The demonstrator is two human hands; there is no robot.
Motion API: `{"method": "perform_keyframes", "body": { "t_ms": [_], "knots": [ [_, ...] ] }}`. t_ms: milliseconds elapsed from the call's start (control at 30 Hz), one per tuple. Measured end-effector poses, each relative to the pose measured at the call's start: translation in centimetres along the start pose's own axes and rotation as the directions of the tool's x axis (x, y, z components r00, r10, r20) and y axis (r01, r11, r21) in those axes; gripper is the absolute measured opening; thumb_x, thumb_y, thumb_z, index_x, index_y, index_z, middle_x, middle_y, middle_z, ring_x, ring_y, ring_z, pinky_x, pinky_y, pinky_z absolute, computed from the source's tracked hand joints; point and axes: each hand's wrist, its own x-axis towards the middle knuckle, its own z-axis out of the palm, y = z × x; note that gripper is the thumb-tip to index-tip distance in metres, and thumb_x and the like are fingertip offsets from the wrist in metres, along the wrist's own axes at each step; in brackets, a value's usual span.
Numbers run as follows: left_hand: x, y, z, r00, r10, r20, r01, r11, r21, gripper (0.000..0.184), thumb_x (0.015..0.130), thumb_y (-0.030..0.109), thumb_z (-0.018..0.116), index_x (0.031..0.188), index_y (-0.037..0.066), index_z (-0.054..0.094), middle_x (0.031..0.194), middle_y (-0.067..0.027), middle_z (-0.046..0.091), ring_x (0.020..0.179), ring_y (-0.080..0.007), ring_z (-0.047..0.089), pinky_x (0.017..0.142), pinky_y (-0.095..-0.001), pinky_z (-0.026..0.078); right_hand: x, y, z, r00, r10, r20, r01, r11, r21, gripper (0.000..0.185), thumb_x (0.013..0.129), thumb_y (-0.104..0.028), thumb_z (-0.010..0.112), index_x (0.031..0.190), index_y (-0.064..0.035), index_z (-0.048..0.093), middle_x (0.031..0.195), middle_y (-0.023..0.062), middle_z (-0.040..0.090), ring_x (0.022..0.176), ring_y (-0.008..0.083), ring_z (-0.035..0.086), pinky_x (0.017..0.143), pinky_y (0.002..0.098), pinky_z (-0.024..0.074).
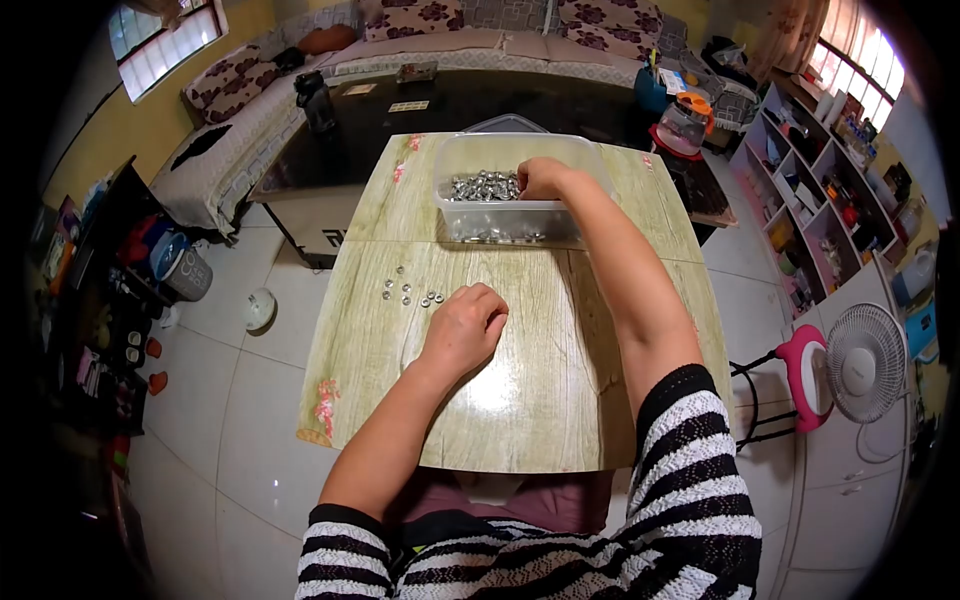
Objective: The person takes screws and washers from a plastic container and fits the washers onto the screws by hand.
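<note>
My right hand (543, 179) reaches over the near rim of a clear plastic box (452, 222), its curled fingers down by a heap of small shiny metal pieces (484, 187). Whatever those fingertips grip is hidden. On the wooden-patterned table, my left hand (464, 326) rests with its fingers curled closed; I cannot make out anything inside it. Just left of its knuckles lie two or three small ring-like metal pieces (432, 298). Several more loose metal pieces (405, 289) are scattered a little farther left.
The light table (380, 370) stands before me, with a dark table (460, 100) behind it holding a black bottle (315, 102) and a jug with an orange lid (684, 122). At right are a white fan (867, 362), a pink stool (801, 378) and shelves (812, 190).
</note>
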Motion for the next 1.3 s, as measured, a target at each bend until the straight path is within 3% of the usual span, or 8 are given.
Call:
{"method": "perform_keyframes", "body": {
  "t_ms": [433, 633, 733, 800, 867, 967, 1033, 1300],
  "knots": [
    [0.0, 0.0, 0.1, 0.999, -0.023, 0.027, 0.023, 1.000, -0.004, 0.005, 0.071, 0.008, 0.059, 0.074, 0.004, 0.058, 0.079, -0.0076, 0.055, 0.077, -0.0250, 0.053, 0.068, -0.0329, 0.044, -0.1, 1.5, 0.3, 0.998, -0.010, -0.064, 0.020, 0.989, 0.144, 0.011, 0.061, -0.012, 0.067, 0.070, -0.0070, 0.062, 0.064, 0.0065, 0.061, 0.060, 0.0162, 0.056, 0.057, 0.0302, 0.0442],
    [-0.1, -0.2, 0.2, 1.000, -0.003, 0.019, 0.003, 1.000, 0.002, 0.005, 0.071, 0.008, 0.059, 0.074, 0.004, 0.057, 0.078, -0.0076, 0.055, 0.078, -0.0248, 0.053, 0.068, -0.0327, 0.044, -0.7, 1.8, 0.4, 0.967, -0.005, -0.254, 0.031, 0.995, 0.097, 0.008, 0.061, -0.010, 0.065, 0.066, -0.0043, 0.061, 0.061, 0.0066, 0.059, 0.058, 0.0127, 0.056, 0.055, 0.0265, 0.0436],
    [-0.1, -0.1, 0.1, 1.000, 0.005, 0.017, -0.005, 1.000, -0.003, 0.005, 0.071, 0.008, 0.059, 0.074, 0.004, 0.057, 0.077, -0.0081, 0.055, 0.077, -0.0257, 0.054, 0.067, -0.0333, 0.044, -3.2, 1.7, -1.0, 0.895, 0.079, -0.438, 0.080, 0.940, 0.333, 0.008, 0.063, -0.007, 0.063, 0.068, -0.0028, 0.059, 0.062, 0.0058, 0.058, 0.057, 0.0122, 0.055, 0.055, 0.0248, 0.0432],
    [-0.1, 0.0, 0.1, 1.000, 0.012, 0.003, -0.012, 1.000, -0.015, 0.005, 0.072, 0.009, 0.059, 0.074, 0.004, 0.058, 0.077, -0.0082, 0.055, 0.075, -0.0244, 0.054, 0.066, -0.0318, 0.044, -5.7, 1.2, -2.0, 0.908, 0.073, -0.412, 0.300, 0.573, 0.763, 0.010, 0.061, -0.005, 0.061, 0.070, -0.0012, 0.057, 0.063, 0.0077, 0.059, 0.063, 0.0165, 0.057, 0.059, 0.0267, 0.0454],
    [0.0, 0.2, 0.2, 1.000, 0.017, -0.015, -0.017, 0.999, -0.027, 0.006, 0.073, 0.009, 0.059, 0.075, 0.004, 0.058, 0.077, -0.0082, 0.056, 0.073, -0.0231, 0.055, 0.065, -0.0304, 0.044, -9.2, 0.0, -1.5, 0.873, 0.024, -0.487, 0.381, 0.588, 0.713, 0.010, 0.062, -0.004, 0.061, 0.071, -0.0016, 0.057, 0.064, 0.0061, 0.058, 0.063, 0.0137, 0.056, 0.058, 0.0248, 0.0450],
    [0.1, 0.8, 0.4, 0.986, -0.149, 0.078, 0.164, 0.957, -0.240, 0.010, 0.079, 0.012, 0.056, 0.082, 0.003, 0.057, 0.075, -0.0054, 0.056, 0.071, -0.0158, 0.055, 0.064, -0.0259, 0.044, -14.9, -2.1, 1.3, 0.828, -0.098, -0.552, 0.477, 0.640, 0.602, 0.011, 0.066, -0.004, 0.062, 0.075, -0.0013, 0.057, 0.069, 0.0051, 0.059, 0.062, 0.0105, 0.055, 0.058, 0.0241, 0.0455],
    [0.1, 0.8, 0.8, 0.942, -0.196, 0.271, 0.331, 0.661, -0.673, 0.015, 0.084, 0.015, 0.051, 0.090, 0.002, 0.055, 0.077, -0.0021, 0.055, 0.071, -0.0092, 0.053, 0.065, -0.0223, 0.043, -18.0, -3.5, 3.1, 0.833, -0.146, -0.534, 0.475, 0.683, 0.555, 0.011, 0.069, -0.005, 0.062, 0.077, -0.0005, 0.057, 0.069, 0.0055, 0.059, 0.062, 0.0106, 0.055, 0.058, 0.0243, 0.0461],
    [-0.6, 0.6, 1.6, 0.905, -0.055, 0.423, 0.379, 0.555, -0.740, 0.016, 0.086, 0.018, 0.049, 0.090, 0.003, 0.049, 0.082, 0.0005, 0.051, 0.073, -0.0054, 0.048, 0.068, -0.0204, 0.041, -21.5, -5.2, 7.3, 0.812, -0.126, -0.570, 0.463, 0.735, 0.496, 0.013, 0.069, -0.003, 0.061, 0.080, -0.0010, 0.054, 0.071, 0.0103, 0.056, 0.063, 0.0187, 0.058, 0.057, 0.0270, 0.0469]
  ]
}}
